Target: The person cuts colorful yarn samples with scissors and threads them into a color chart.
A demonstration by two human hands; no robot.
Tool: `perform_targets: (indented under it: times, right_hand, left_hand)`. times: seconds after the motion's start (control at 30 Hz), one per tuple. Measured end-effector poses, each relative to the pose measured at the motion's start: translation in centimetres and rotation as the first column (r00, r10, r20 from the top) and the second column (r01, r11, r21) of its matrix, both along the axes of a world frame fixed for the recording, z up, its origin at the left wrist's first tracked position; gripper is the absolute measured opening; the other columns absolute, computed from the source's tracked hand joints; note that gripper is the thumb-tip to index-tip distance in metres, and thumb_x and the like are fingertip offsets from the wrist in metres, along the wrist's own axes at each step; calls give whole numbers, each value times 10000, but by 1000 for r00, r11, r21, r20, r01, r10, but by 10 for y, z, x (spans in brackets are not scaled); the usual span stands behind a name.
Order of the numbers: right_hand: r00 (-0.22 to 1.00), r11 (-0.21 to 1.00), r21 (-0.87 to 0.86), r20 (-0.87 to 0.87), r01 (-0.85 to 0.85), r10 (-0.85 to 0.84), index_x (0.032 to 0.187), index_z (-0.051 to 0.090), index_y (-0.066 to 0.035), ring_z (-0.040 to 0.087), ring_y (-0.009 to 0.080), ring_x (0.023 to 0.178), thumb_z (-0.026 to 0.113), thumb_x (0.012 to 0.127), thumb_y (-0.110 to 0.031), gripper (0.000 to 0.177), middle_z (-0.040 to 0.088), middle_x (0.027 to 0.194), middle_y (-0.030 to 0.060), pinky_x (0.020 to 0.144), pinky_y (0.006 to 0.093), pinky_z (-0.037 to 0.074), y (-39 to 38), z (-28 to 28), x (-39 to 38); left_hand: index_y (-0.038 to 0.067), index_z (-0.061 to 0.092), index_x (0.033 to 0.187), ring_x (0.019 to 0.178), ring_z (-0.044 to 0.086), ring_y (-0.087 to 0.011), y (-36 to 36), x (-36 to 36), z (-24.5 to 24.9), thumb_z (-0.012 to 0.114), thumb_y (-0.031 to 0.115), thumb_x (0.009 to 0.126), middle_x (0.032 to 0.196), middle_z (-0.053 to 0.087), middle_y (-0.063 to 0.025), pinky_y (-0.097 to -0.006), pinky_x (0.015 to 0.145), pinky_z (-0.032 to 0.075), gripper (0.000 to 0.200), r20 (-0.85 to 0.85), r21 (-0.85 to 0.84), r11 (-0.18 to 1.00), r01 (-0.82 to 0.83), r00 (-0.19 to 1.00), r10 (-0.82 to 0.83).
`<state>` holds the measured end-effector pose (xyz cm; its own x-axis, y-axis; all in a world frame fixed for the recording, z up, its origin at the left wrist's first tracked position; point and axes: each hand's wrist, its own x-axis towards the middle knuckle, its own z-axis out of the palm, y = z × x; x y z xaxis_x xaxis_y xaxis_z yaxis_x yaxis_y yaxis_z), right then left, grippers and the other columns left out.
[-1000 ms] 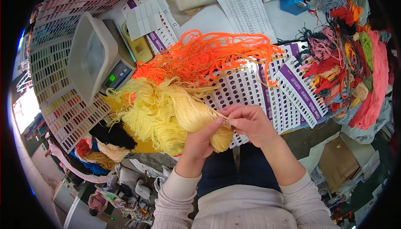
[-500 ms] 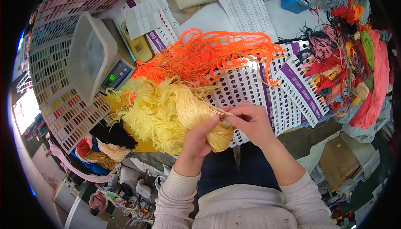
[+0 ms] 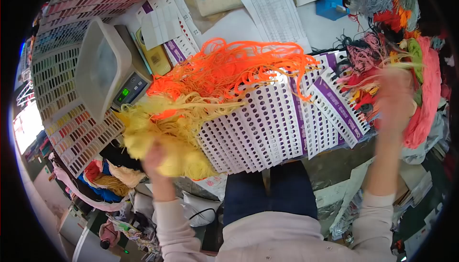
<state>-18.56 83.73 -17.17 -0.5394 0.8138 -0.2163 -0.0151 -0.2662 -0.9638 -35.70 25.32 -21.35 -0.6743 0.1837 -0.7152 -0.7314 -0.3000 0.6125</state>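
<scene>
My left hand (image 3: 155,157), smeared by motion, is at the front of a heap of yellow embroidery thread (image 3: 184,140); its fingers do not show clearly. Far to the right, my right hand (image 3: 396,95) is blurred over a pile of mixed coloured thread (image 3: 368,75). Pale yellow strands (image 3: 406,65) streak out at its fingertips and appear gripped there. Between the hands lie white punched thread cards (image 3: 258,123) with purple bands, overlapping in rows. Tangled orange thread (image 3: 239,64) rests along their back edge, touching the yellow heap.
A scale with a white tray (image 3: 103,66) and lit display stands at the left, beside a colour sample board (image 3: 55,71). Printed sheets (image 3: 267,9) and a blue holder (image 3: 332,6) are at the back. A coral skein (image 3: 428,90) hangs at the right edge.
My hands have moved apart from the pale yellow skein they worked together. The left went left with the skein onto the yellow heap; the right swung far right to the coloured pile.
</scene>
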Motion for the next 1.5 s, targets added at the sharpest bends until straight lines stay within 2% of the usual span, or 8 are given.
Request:
perform_targets:
  times: [0.17,0.3,0.63,0.87,1.17,1.2,1.3,1.5]
  right_hand:
    - [733,764,47,326,-644,597,937,506,36,507,142,829,467,735,-30,216,546,905,88,757,274,416,-129,-65,-58]
    - [778,500,596,486,-628,398,749,526,-34,480,240,784,602,577,-12,189,503,790,86,703,338,361,-233,-113,-81]
    - [647,264,599,621,-756,443,1002,486,-24,434,257,787,625,566,-108,465,445,934,112,683,350,334,-235,-97,-76]
    - [722,508,516,434,-689,539,882,557,-32,472,252,828,614,549,-73,341,474,922,111,711,335,389,-231,-112,-71]
    - [778,619,472,349,-628,523,804,568,-42,483,231,727,567,629,7,181,500,757,74,675,308,372,-229,-121,-72]
    - [742,645,366,329,-671,584,818,569,-45,487,229,715,545,643,41,197,507,745,78,672,293,372,-225,-119,-70]
    - [809,785,199,202,-586,553,824,570,-47,485,228,671,531,636,62,221,510,741,82,650,271,368,-226,-118,-74]
    - [551,452,329,618,-829,561,966,514,-90,419,245,874,634,567,-182,427,445,874,75,783,358,312,-228,-112,-82]
  left_hand:
    - [-12,480,968,597,509,-111,196,23,-35,530,54,754,762,540,-59,-232,533,441,229,293,26,971,237,927,-235]
    - [-9,453,988,546,510,-111,234,31,-64,519,-17,744,702,525,-54,-216,475,424,254,47,-189,924,331,943,-328]
    - [-13,481,848,476,480,-102,238,36,-61,499,-5,767,634,509,-43,-208,426,390,83,-23,-222,892,394,912,-409]
    - [2,479,850,508,476,-88,246,45,-68,482,15,793,649,521,-46,-214,458,392,59,-107,-316,886,339,915,-388]
    - [43,476,919,439,338,-38,190,18,-47,419,141,826,545,383,30,-173,407,272,147,257,764,642,60,885,-388]
    - [34,484,894,438,386,-54,201,19,-45,484,147,796,558,438,14,-193,410,317,150,310,463,865,194,879,-363]
    - [22,506,863,471,450,-76,232,24,-59,544,163,768,599,497,-6,-208,436,368,174,199,-130,646,752,658,-726]
    - [16,500,898,644,488,-134,144,-22,15,503,175,788,751,512,-69,-254,560,406,193,165,-323,859,397,917,-362]
